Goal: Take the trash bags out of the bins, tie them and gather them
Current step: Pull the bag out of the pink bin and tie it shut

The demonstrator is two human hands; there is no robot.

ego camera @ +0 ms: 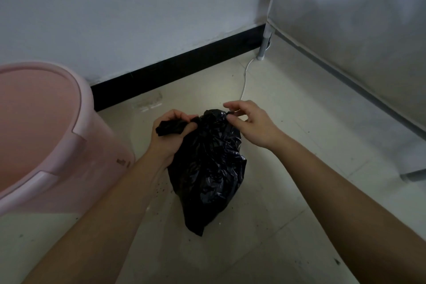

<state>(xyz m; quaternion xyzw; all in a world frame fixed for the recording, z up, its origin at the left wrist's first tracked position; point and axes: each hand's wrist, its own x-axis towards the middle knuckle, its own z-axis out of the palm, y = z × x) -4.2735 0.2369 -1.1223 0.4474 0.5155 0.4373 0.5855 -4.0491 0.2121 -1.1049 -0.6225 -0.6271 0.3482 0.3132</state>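
Black trash bag (pixel 207 163) is already out of the pink bin (pixel 41 127) and lies on the floor (pixel 276 214) just right of it. Its neck looks bunched into a knot, yet I judge the tying unfinished. Left hand (pixel 170 136) grips one twisted tail of the bag. Right hand (pixel 251 122) has thumb and forefinger around the other tail; whether they pinch it, I cannot tell. Gathering remains to do.
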